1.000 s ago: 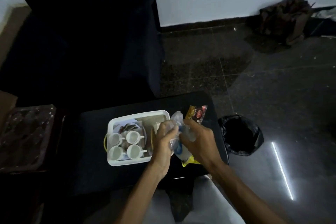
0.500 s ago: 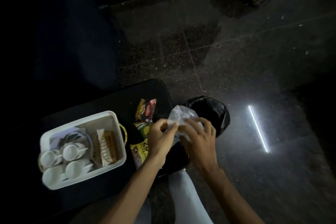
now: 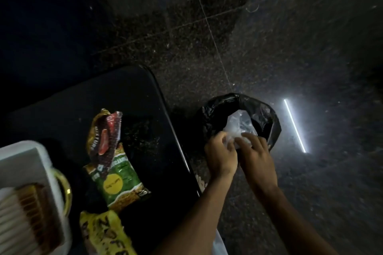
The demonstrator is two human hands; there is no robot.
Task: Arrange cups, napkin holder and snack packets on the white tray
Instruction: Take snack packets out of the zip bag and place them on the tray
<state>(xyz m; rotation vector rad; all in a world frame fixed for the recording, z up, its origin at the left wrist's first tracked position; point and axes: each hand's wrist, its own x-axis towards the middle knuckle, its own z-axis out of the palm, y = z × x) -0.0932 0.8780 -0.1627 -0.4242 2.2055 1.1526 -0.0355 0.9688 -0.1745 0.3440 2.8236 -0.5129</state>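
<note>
Head view: a person's left hand (image 3: 220,157) and right hand (image 3: 257,157), fingers curled, together pinch a crumpled clear plastic bag (image 3: 238,124) over the mouth of a black-lined waste bin (image 3: 213,107) on the dark stone floor (image 3: 207,47). On the low black table (image 3: 62,105) beside it lie a brown-and-red foil snack packet (image 3: 104,130), overlapping a green snack packet (image 3: 118,178), and a yellow snack packet (image 3: 103,232). All three sit outside the white plastic tray (image 3: 27,155), which holds a golden-brown napkin holder (image 3: 37,203). The packets look light, crinkly and slick, with contents that would likely crush. A pinch at a sealed end should lift them safely.
</note>
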